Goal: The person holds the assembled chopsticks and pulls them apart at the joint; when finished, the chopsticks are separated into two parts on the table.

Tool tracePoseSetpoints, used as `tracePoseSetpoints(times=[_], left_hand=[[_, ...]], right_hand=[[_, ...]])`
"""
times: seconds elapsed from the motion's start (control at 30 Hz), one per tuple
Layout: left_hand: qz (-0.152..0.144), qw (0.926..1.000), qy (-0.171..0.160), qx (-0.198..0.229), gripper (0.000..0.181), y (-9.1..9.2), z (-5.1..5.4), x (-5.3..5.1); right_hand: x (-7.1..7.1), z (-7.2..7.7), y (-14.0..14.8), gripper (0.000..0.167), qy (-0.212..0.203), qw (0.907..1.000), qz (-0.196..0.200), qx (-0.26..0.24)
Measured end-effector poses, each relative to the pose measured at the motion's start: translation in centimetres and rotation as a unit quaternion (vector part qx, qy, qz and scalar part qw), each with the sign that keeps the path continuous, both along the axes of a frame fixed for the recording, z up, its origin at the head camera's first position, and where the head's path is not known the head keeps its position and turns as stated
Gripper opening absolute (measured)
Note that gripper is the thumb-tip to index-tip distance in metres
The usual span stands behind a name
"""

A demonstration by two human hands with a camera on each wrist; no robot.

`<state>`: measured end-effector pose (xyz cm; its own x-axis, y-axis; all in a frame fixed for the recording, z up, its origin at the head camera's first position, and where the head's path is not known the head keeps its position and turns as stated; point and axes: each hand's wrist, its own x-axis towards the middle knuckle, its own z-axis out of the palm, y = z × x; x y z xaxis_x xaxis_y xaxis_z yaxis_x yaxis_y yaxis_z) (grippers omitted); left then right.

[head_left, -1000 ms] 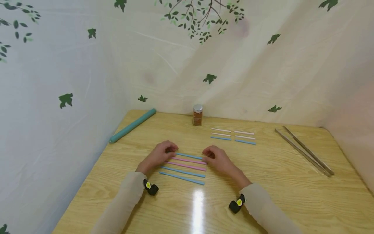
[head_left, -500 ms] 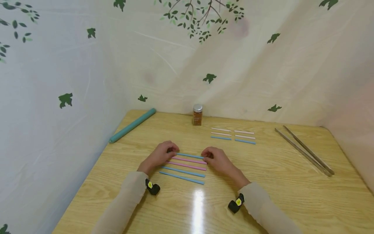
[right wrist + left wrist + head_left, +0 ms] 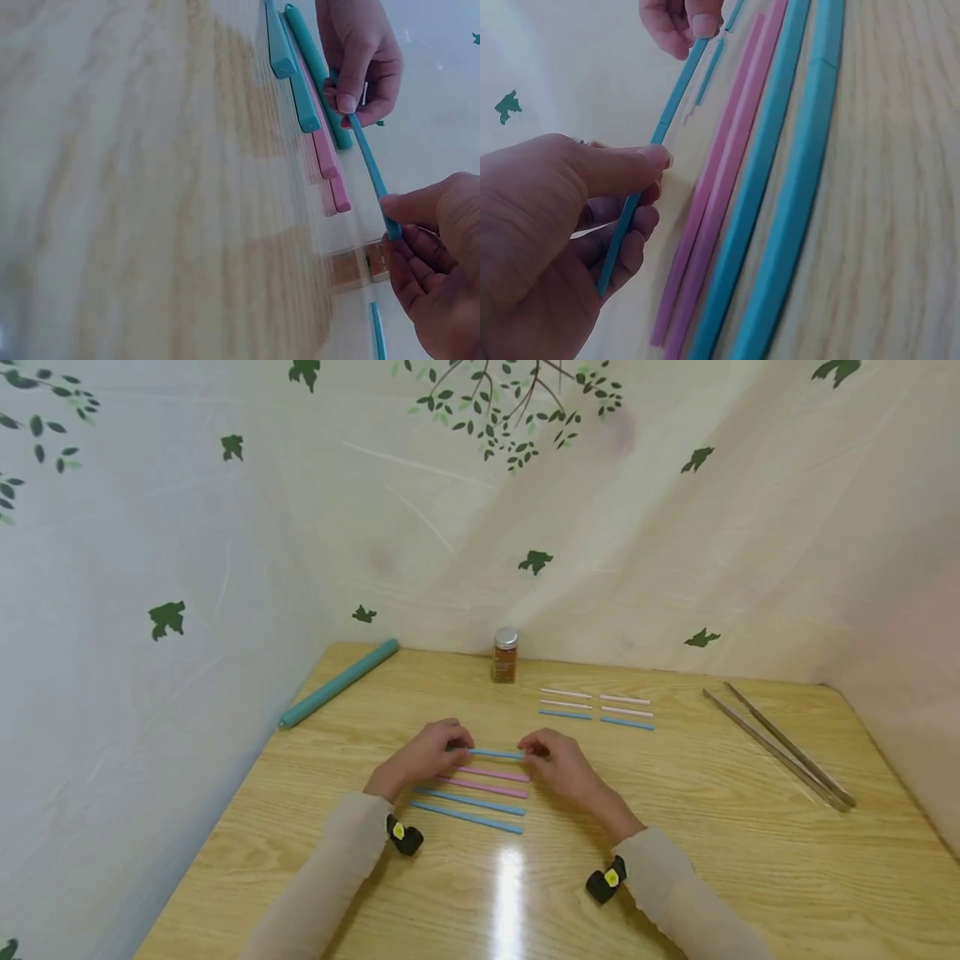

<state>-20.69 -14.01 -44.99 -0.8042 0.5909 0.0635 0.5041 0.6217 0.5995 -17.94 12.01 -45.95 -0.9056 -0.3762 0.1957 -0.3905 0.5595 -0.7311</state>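
Note:
A thin blue stick (image 3: pixel 495 753) is held between my two hands, just beyond a row of other sticks. My left hand (image 3: pixel 422 758) pinches it between thumb and fingers; in the left wrist view its near end (image 3: pixel 607 274) runs past the fingers. My right hand (image 3: pixel 562 767) pinches the opposite end, and the right wrist view shows the held stick (image 3: pixel 367 157) raised off the table. Nearer to me lie two pink sticks (image 3: pixel 491 788) and two blue sticks (image 3: pixel 471 817), side by side, their left ends partly behind the left hand.
Several short white and blue pieces (image 3: pixel 627 723) lie in two columns farther back. A silver-lidded spice jar (image 3: pixel 506 658) stands at the back edge. A green rod (image 3: pixel 339 685) lies at the left, metal tongs (image 3: pixel 780 747) at the right. A fabric backdrop (image 3: pixel 450 527) encloses the table.
My left hand has moved right, toward the right hand, leaving less of the stick showing between them. The held blue stick has shifted away from the pink ones. My right hand has barely moved.

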Motion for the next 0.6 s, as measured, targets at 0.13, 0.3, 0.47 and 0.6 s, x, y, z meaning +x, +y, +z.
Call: tracePoseSetpoints(times=[0.13,0.3,0.47,0.6], left_hand=[[-0.006,0.9999,0.012,-0.002,0.01,0.7,0.5,-0.1],[-0.015,0.9996,0.024,-0.001,0.01,1.5,0.8,-0.2],[-0.014,0.9998,0.015,0.003,0.009,1.9,0.9,-0.3],[-0.007,1.0,0.004,0.002,0.008,2.1,1.0,-0.3]], right_hand=[[-0.3,0.3,-0.3,0.022,0.028,0.9995,0.015,0.007],[-0.7,0.6,-0.9,0.024,0.021,0.9993,0.019,0.025],[-0.7,0.9,-1.3,0.015,-0.014,0.9993,0.01,0.033],[-0.8,1.0,-1.4,0.01,-0.011,0.9991,0.008,0.04]])
